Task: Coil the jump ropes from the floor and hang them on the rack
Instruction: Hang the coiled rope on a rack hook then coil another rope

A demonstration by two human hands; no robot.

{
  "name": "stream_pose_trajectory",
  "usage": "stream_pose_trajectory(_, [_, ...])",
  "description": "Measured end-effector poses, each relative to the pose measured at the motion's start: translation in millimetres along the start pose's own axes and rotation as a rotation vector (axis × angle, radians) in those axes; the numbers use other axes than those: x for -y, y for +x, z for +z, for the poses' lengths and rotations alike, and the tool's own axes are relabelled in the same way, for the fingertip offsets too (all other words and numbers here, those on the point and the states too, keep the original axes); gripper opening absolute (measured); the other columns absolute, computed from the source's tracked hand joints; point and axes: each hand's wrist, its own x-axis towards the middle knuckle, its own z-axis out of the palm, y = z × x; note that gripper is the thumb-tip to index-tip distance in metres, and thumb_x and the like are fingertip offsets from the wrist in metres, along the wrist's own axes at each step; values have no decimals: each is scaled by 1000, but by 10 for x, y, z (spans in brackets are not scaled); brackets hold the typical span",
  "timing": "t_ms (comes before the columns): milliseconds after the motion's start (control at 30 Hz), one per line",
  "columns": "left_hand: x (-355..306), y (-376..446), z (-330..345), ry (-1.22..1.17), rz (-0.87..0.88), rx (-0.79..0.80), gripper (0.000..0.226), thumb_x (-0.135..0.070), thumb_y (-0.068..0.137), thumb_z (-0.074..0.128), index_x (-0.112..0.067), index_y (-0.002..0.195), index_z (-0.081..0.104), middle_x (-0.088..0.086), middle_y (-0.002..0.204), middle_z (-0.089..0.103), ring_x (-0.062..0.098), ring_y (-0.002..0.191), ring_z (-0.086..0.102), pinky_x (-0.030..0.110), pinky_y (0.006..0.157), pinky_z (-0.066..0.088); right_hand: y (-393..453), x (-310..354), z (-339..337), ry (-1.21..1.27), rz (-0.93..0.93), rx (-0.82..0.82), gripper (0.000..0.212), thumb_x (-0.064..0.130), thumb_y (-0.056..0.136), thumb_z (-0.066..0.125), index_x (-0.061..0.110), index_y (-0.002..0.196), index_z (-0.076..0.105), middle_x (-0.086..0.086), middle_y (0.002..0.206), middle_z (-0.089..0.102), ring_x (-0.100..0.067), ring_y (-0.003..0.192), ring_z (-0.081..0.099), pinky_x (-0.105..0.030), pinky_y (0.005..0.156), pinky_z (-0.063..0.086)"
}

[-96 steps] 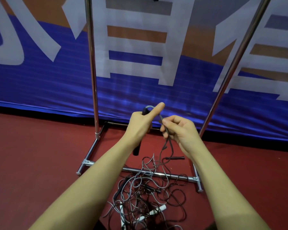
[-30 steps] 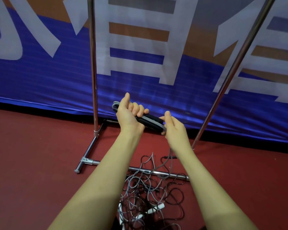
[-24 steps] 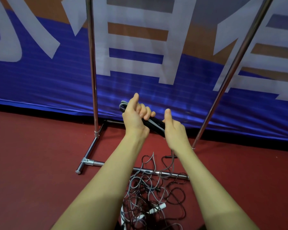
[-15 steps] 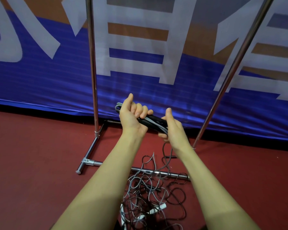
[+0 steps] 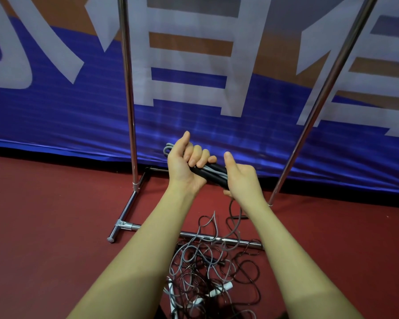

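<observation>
Black rope handles (image 5: 213, 173) were clamped in both the left hand (image 5: 184, 164) and right hand (image 5: 241, 178), above tangled ropes (image 5: 207, 268) on the floor (image 5: 44, 226)

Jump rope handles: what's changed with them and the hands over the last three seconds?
The left hand turned the black handles from hanging upright to lying across, and grey cord is now laid along them. The right hand left its pinch on the cord and now grips the handles' other end. The tangled pile and the rack stayed put.
</observation>
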Motion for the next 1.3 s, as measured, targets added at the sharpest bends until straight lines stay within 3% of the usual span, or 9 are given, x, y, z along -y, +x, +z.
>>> stream_pose_trajectory(133, [15,-1,36,63,-31,-77,55,-33,95,51,-17,44,37,-3,41,34,13,41,39,28,59,46,42,-38,8,-17,-36,-83,52,39,99,42,14,54,38,1,53,38,-11,50,44,-27,50,53])
stream_pose_trajectory(267, [11,-20,59,171,-59,-101,28,-37,92,55,-12,82,59,3,77,64,17,72,66,34,83,51,90,-99,-32,-27,-20,-155,50,37,100,40,12,57,36,-2,53,36,-14,48,43,-36,56,56])
stream_pose_trajectory(367, [-58,21,9,274,29,-192,39,-42,94,49,-10,114,55,7,103,63,21,96,63,35,92,47,124,-159,-83,-88,-52,-214,55,35,101,39,13,52,31,0,47,35,-19,46,48,-50,71,55])
stream_pose_trajectory(467, [-162,21,-46,709,234,-251,33,-39,98,42,-17,111,63,-1,116,63,11,112,56,30,105,36,113,-186,-108,-215,-119,-219,57,34,102,35,12,50,29,-3,47,38,-39,68,58,-41,68,46])
stream_pose_trajectory(600, [-184,-63,-9,1209,366,42,28,-27,100,44,-14,98,69,-12,99,67,-17,92,55,3,85,36,54,-171,-112,-374,-185,-202,55,33,103,33,15,51,31,0,49,38,-31,69,43,-33,62,22])
stream_pose_trajectory(700, [-92,-107,-9,1473,375,182,27,-37,99,45,-23,95,68,-16,96,67,-6,92,59,13,85,41,23,-154,-115,-407,-226,-184,54,34,103,34,18,51,30,4,49,35,-27,66,38,-33,63,25])
stream_pose_trajectory(800, [-88,-118,-60,1665,311,159,45,-45,100,36,-17,92,69,-8,90,69,13,93,62,29,84,44,-14,-138,-135,-365,-256,-180,55,32,102,36,19,50,27,5,45,30,-18,53,31,-36,55,23])
stream_pose_trajectory(933, [-92,-110,-169,2137,625,168,58,-35,103,29,-9,53,40,16,62,57,38,73,55,37,63,28,-65,-122,-126,-299,-289,-178,54,30,101,39,19,51,23,6,44,25,-12,47,24,-34,51,19])
stream_pose_trajectory(1300, [-63,-205,-149,2482,666,147,59,-45,100,18,-15,53,37,11,66,64,35,69,61,32,51,17,-18,-207,-77,2,-156,-185,44,35,99,44,9,64,46,4,49,28,-17,56,29,-32,58,29])
